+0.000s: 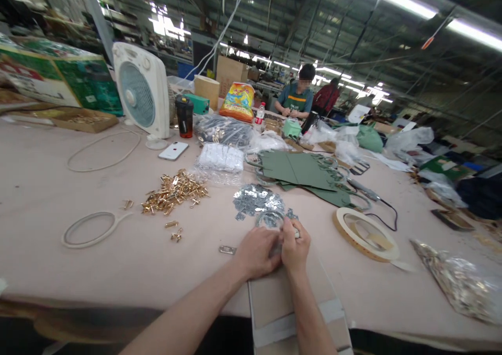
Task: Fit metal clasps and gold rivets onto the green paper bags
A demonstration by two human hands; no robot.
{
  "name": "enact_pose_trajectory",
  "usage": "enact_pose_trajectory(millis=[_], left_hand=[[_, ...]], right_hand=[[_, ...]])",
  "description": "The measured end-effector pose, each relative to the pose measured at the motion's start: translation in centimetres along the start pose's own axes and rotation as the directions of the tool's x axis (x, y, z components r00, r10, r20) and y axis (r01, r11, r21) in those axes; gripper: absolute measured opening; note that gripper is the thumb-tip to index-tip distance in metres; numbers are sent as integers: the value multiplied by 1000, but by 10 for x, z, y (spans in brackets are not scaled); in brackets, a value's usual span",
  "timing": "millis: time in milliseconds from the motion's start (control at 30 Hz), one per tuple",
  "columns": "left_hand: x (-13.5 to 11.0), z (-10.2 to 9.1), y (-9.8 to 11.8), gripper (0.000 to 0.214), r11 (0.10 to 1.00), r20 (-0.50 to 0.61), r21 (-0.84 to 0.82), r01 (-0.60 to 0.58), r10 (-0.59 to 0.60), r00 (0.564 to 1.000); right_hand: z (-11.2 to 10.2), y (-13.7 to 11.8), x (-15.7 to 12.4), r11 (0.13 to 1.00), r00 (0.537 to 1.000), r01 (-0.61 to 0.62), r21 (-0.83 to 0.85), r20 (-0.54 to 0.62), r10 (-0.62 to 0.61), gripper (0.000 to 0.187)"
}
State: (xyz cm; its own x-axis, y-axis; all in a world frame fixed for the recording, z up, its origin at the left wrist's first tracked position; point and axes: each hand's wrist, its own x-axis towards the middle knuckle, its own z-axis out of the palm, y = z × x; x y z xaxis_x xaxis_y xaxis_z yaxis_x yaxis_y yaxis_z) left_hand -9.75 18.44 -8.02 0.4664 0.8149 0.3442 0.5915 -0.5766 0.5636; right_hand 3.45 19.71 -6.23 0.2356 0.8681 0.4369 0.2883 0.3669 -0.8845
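My left hand (257, 251) and my right hand (295, 249) are pressed together at the near table edge, fingers curled on a small part I cannot make out. They rest over a flat grey-brown board (274, 302). Just beyond them lies a heap of small silver metal plates (257, 201) with a clear tape ring (270, 219) on it. One silver plate (227, 250) lies alone to the left of my left hand. A pile of gold metal fittings (172, 193) is spread further left.
A wide tape roll (366, 235) lies to the right, green cut pieces (301, 172) behind it. A white fan (141, 91), phone (173, 150), dark cup (184, 115) and bagged parts (221, 159) stand at the back. Another person (296, 96) works at the far end.
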Motion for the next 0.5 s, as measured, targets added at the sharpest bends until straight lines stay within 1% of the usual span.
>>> enact_pose_trajectory(millis=[67, 100, 133, 200, 233, 267, 333, 433, 500], left_hand=[[-1, 0, 3, 33, 1000, -21, 24, 11, -10, 1000], [-2, -1, 4, 37, 999, -30, 39, 7, -6, 1000], [-2, -1, 6, 41, 999, -36, 53, 3, -1, 999], [-3, -2, 7, 46, 997, -40, 81, -1, 5, 999], [-4, -3, 7, 48, 996, -35, 94, -2, 5, 999], [-4, -3, 7, 49, 994, -29, 108, -1, 4, 1000], [-4, -4, 7, 48, 991, -19, 132, -1, 3, 1000], [-4, -4, 5, 38, 989, -10, 151, -1, 2, 1000], [-4, -3, 4, 35, 988, -14, 157, 2, 0, 1000]], right_hand=[[-8, -1, 2, 973, 991, -90, 212, -74, 108, 40], [-12, -2, 5, 945, 981, -108, 308, -121, 151, 38], [-17, -2, 9, 918, 970, -104, 382, -167, 180, 37], [-23, -5, 19, 887, 956, -82, 455, -217, 199, 35], [-24, -6, 25, 881, 958, -86, 464, -204, 202, 36], [-23, -6, 30, 879, 964, -108, 464, -166, 206, 37], [-16, -6, 38, 881, 973, -183, 436, -48, 226, 39], [0, -3, 42, 910, 966, -258, 326, 87, 242, 43], [9, 0, 41, 939, 968, -245, 242, 116, 222, 46]])
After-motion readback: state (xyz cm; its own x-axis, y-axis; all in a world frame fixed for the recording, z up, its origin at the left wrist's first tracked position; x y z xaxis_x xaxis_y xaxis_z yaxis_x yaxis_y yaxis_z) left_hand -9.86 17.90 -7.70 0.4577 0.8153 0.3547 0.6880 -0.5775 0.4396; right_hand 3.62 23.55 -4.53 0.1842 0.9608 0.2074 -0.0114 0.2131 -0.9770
